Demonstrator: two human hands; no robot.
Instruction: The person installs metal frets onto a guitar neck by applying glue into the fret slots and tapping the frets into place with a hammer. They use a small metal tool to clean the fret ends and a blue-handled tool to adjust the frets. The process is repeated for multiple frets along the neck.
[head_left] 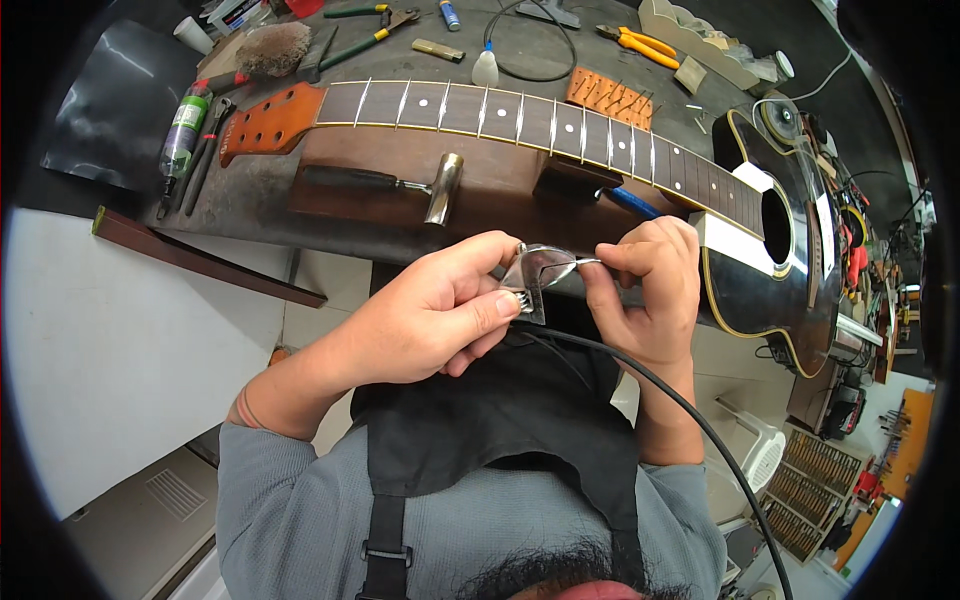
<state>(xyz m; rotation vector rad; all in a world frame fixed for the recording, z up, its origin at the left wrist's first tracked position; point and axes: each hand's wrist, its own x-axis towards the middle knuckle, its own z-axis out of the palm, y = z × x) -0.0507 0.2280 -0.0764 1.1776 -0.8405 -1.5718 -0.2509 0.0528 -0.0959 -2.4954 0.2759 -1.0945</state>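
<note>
My left hand (447, 312) is closed around a small glossy, clear-looking packet (545, 262), its thumb pressed over some small metal pieces (523, 299). What exactly these are I cannot make out. Facing it, my right hand (652, 275) pinches a thin silvery strip (590, 261) between thumb and fingertips at the packet's edge. Both hands are held in front of the bench, above my black apron (490, 410). Behind them lies a black acoustic guitar (740, 290), its fretted neck (450, 108) running left to an orange-brown headstock (268, 122).
Below the neck, a hammer (445, 188) rests on a brown wooden block (330, 155). A green-labelled bottle (184, 135) stands left, with orange-handled pliers (645, 45) and an orange holder of thin tools (610, 97) at the back. A black cable (690, 405) crosses on my right.
</note>
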